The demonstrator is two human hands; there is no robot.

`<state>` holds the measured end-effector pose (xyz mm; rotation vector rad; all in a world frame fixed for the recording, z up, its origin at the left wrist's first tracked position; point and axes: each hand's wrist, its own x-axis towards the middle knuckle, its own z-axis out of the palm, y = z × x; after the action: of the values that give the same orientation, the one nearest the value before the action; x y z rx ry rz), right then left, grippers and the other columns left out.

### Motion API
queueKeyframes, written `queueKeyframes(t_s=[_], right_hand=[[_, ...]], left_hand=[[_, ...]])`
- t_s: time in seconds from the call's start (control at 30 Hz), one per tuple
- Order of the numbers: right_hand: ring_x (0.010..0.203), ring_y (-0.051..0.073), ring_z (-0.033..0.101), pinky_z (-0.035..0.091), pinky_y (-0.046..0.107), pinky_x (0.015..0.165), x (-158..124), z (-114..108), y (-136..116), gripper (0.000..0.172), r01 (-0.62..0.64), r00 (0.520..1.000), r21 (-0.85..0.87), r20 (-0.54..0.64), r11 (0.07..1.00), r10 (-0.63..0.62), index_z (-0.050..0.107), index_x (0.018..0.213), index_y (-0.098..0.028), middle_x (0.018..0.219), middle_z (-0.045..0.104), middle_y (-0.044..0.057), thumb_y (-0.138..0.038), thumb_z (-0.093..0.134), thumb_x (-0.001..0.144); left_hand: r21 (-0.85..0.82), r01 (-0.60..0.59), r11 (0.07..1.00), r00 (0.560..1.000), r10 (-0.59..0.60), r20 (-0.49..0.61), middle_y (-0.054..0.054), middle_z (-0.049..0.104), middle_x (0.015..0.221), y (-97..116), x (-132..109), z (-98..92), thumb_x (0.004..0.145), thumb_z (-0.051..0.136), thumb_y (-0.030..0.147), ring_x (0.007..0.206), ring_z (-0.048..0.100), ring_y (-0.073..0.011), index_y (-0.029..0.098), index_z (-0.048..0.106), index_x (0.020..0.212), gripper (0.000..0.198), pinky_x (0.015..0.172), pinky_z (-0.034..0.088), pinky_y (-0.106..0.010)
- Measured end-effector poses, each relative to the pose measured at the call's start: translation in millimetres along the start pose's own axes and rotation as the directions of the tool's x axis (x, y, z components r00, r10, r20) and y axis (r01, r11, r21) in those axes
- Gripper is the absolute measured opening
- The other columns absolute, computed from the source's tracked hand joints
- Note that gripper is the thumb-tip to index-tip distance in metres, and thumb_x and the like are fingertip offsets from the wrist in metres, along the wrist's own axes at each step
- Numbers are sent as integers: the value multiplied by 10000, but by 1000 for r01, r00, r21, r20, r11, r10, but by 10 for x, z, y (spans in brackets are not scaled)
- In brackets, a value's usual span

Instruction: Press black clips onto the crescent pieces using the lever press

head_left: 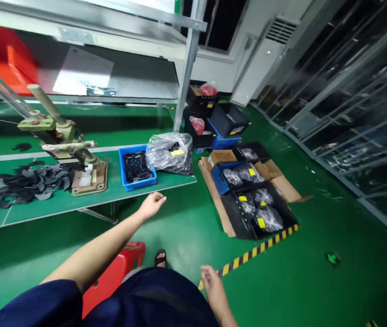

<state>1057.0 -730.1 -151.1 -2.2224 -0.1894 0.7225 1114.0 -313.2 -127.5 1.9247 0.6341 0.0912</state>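
My left hand [151, 205] reaches out just below the front edge of the green workbench [60, 202], fingers loosely curled, holding nothing. It is nearest to a blue tray [136, 167] of black parts and a grey plastic bag [171, 153] with a yellow label on the bench. My right hand [214, 284] hangs low by my knee over the green floor, fingers loosely bent and empty. A hand press [64, 141] on a wooden base stands on the bench, with a heap of black flat parts [26, 184] to its left.
Crates and cardboard boxes [251, 190] with bagged parts sit on the floor at right, beside yellow-black floor tape [248, 254]. A red stool [115, 272] is under me. A metal shelf post [185, 72] rises behind the bench. Glass-fronted racks line the right wall.
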Motion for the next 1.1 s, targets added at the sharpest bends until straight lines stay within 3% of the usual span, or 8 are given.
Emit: queueKeyframes(t_s=[0.1,0.23,0.43,0.57,0.67,0.77,1.0,1.1], right_hand=[[946,303,748,631,491,939,1002,-366,-494,400,179,983,-75,-26,981,-181,703,1031,-314,1027,747,114,-630,482,921],[1053,248,723,627,449,985,2426,-668,-1283,317,425,904,-170,25,889,-427,695,1160,-266,1136,696,103,-377,470,967],[1431,282,494,438,547,1256,4584,-922,-2660,587,680,727,-325,179,657,-663,569,1479,-262,1518,521,136,-111,488,918],[1523,310,371,423,542,1228,5626,-855,-3404,639,757,649,-392,363,522,-669,587,1459,-309,1649,405,109,-39,501,886],[1408,299,454,480,461,1117,6034,-793,-3692,405,795,605,-403,481,452,-635,700,1215,-261,1498,550,124,-63,542,899],[1207,266,541,501,384,988,6176,-805,-3823,263,828,560,-387,543,406,-625,695,1071,-234,1266,656,128,-90,519,937],[1031,206,574,495,319,925,5949,-782,-4029,224,883,469,-276,522,379,-713,638,1113,-224,1113,651,72,-195,429,1037],[1040,198,590,510,322,946,5800,-796,-3944,175,909,415,-219,543,354,-730,636,1073,-225,1106,654,63,-205,468,1033]], left_hand=[[20,39,999,979,-35,-202,-140,740,1135,100,695,-361,938,648,513,1043,708,-251,158,706,1107,398,985,553,-381],[42,133,990,916,-106,-387,-179,691,1276,142,1443,-641,952,639,520,1078,706,-264,145,677,1246,478,1050,527,-403],[81,423,903,798,-329,-504,-263,615,1458,301,2499,-648,841,681,736,1307,648,-394,143,574,1444,853,1081,493,-456],[16,525,851,769,-466,-438,-253,759,1186,444,2957,-577,776,785,576,1156,720,-416,131,695,1170,601,966,521,-438],[-37,518,854,747,-473,-466,-168,789,1010,536,3076,-581,840,713,454,1040,740,-364,183,723,1013,322,912,523,-413],[-88,469,879,734,-443,-515,-87,780,976,645,3105,-673,937,576,482,949,723,-275,210,723,1055,331,831,526,-343],[-234,161,959,671,-280,-687,-19,703,830,1043,3183,-962,914,607,613,726,601,-178,187,709,1024,452,682,475,-267],[-178,108,978,731,-200,-652,-32,728,913,1095,3165,-926,930,601,592,816,642,-198,197,704,1011,415,771,511,-289]])
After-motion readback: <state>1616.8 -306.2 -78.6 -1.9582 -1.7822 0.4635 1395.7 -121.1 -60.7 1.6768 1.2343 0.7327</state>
